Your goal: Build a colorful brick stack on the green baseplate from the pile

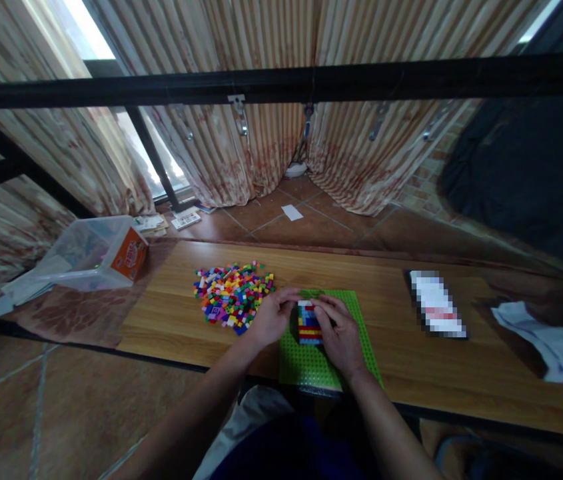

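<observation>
A small block of stacked toy bricks [310, 331], with rows of blue, yellow, red and white, stands on a green studded baseplate [306, 367]. My left hand [272, 319] is at the far left corner of the stack, thumb and fingers pinched together; anything between the fingertips is too small to make out. From the right, my right hand [342, 333] has its fingers closed against the top and right side of the stack, hiding part of it. Left of the baseplate lies a pile of loose toy bricks [234, 293] in many colours.
The wooden table [161, 320] carries a phone-like device [437, 305] with a blurred screen on the right. Beyond it lies a white cloth [551, 340]. A clear plastic box [96, 257] with an orange label stands at the left. A black rail [281, 85] crosses before the curtains.
</observation>
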The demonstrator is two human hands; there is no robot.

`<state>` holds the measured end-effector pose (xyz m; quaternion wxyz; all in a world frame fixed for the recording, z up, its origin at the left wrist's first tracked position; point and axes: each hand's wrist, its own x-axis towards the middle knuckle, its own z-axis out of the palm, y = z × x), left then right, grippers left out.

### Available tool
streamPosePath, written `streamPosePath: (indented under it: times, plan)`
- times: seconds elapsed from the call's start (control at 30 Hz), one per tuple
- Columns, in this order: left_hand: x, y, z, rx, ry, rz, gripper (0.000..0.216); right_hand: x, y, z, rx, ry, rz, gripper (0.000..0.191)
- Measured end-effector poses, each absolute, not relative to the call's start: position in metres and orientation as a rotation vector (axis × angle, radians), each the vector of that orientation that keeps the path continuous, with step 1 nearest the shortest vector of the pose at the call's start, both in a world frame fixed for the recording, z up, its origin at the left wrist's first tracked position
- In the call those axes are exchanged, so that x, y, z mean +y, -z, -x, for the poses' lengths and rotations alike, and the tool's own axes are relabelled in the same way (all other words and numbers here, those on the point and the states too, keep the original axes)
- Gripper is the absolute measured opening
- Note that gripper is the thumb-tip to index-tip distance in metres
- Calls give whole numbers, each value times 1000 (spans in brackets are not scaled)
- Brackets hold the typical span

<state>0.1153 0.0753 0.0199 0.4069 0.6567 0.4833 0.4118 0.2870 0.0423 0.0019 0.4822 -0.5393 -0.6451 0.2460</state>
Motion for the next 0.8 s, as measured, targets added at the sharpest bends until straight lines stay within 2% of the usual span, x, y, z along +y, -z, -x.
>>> streamPosePath:
  times: [0.47, 0.8]
  plan:
    - [79, -5, -123, 1154, -1198, -1314, 16, 42, -1, -288, -1579, -596, 1304, 29]
    - [83, -6, -119, 1080, -1168, -1306, 16, 42, -1, -288, -1582, -588, 1308, 29]
